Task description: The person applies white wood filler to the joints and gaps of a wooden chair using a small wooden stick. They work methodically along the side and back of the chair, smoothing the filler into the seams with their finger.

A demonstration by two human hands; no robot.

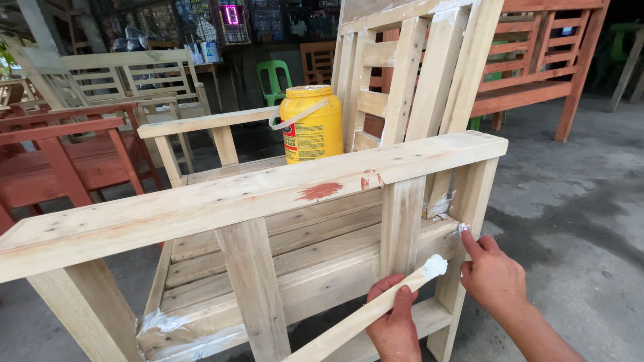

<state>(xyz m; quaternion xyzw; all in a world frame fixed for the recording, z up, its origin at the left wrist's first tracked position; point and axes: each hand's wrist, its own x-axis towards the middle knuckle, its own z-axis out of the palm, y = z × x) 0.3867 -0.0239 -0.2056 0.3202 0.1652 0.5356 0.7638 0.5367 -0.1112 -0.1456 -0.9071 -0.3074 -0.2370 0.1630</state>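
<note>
A bare pale wooden armchair (268, 188) fills the view, seen from its right side. My left hand (394, 322) grips a flat wooden stick (362, 312) whose tip carries a blob of white putty (435, 266). My right hand (493, 271) reaches up with its forefinger pressed on a white smear at the joint between the side rail and the rear leg (461, 229). A yellow plastic tub with a white handle (311, 124) stands on the chair seat against the slatted backrest.
White putty patches show at the chair's front lower corner (161, 328). Red-stained wooden benches stand at left (54, 161) and back right (537, 74). An unpainted bench (127, 80) and a green plastic chair (274, 77) stand behind. Grey concrete floor (577, 201) lies right.
</note>
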